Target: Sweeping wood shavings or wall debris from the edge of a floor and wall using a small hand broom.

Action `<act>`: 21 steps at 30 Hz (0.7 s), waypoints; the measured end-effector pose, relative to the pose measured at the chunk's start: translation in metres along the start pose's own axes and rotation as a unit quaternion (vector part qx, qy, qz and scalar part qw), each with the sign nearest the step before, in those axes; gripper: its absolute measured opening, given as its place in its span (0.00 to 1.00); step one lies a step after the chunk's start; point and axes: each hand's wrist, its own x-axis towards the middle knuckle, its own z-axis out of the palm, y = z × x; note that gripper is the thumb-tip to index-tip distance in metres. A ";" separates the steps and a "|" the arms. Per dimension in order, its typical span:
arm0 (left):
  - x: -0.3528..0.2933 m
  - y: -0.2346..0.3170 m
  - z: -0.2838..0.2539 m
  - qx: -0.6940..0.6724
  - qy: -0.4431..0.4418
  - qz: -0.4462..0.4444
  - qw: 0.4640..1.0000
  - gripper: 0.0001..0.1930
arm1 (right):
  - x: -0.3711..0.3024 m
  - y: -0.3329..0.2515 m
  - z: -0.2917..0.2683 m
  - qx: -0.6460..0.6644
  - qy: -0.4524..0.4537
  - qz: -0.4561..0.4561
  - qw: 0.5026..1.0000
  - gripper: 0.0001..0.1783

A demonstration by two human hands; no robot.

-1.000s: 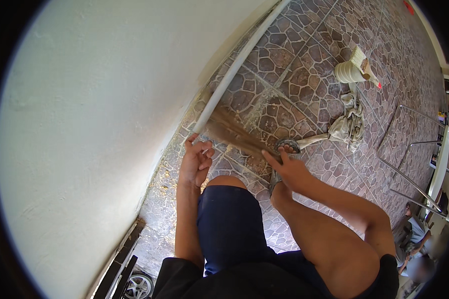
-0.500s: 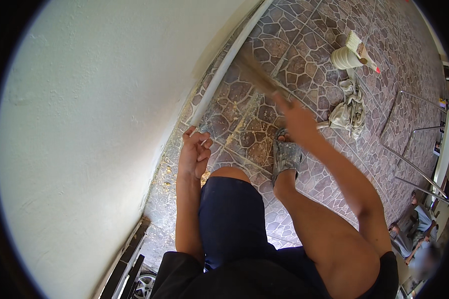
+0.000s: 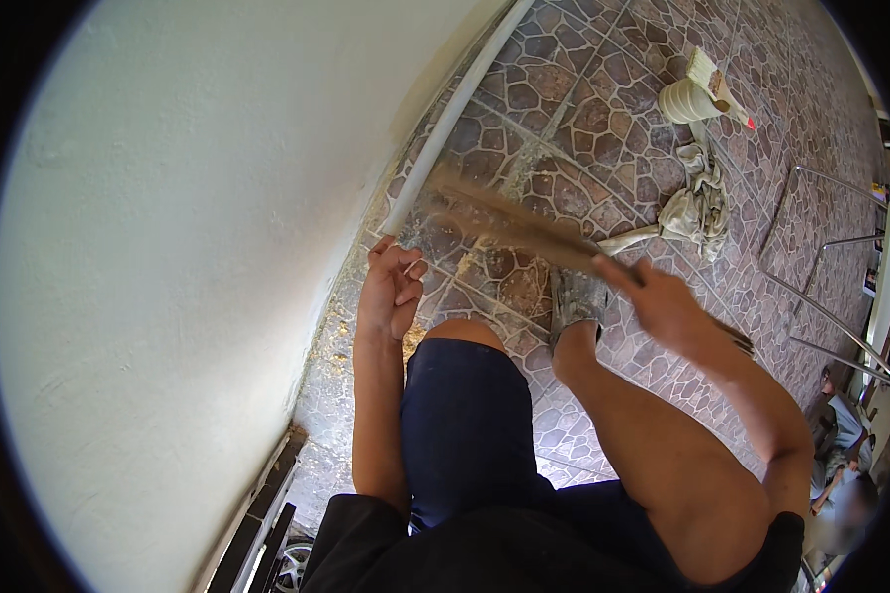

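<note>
Brush (image 3: 509, 225), a long brown one blurred in the picture, stretches over the stone-patterned floor (image 3: 603, 109) with its far end close to the white pipe (image 3: 452, 119) that runs along the foot of the pale wall (image 3: 188, 247). The right hand (image 3: 663, 306) is closed round the brush's near end, away from the pipe. The left hand (image 3: 391, 289), fingers curled loosely with nothing visibly gripped, sits at the pipe's near end, just beside the wall's base. Between pipe and brush lies a narrow strip of bare tiles; on the pipe's far side from the wall the floor opens wide. A grey shoe (image 3: 576, 299) is planted under the brush handle, and a knee in dark blue shorts (image 3: 465, 425) presses in close below the pipe's end. Further out from the pipe lie a crumpled grey rag (image 3: 697, 198) and a pale ribbed container (image 3: 684, 101) with a flat tool resting on it. Metal frame legs (image 3: 821, 247) stand beyond the rag, well apart from the pipe.
</note>
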 end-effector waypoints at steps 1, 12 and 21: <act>-0.002 0.001 0.001 -0.004 -0.002 -0.001 1.000 0.30 | 0.000 0.012 -0.006 0.007 0.033 0.027 0.999 0.51; 0.009 0.012 -0.007 -0.053 -0.046 -0.035 0.997 0.09 | 0.005 -0.047 0.051 -0.046 0.004 -0.163 0.985 0.41; 0.004 0.024 -0.008 -0.069 -0.044 -0.064 0.995 0.08 | 0.006 0.077 -0.017 -0.045 0.214 0.003 0.976 0.50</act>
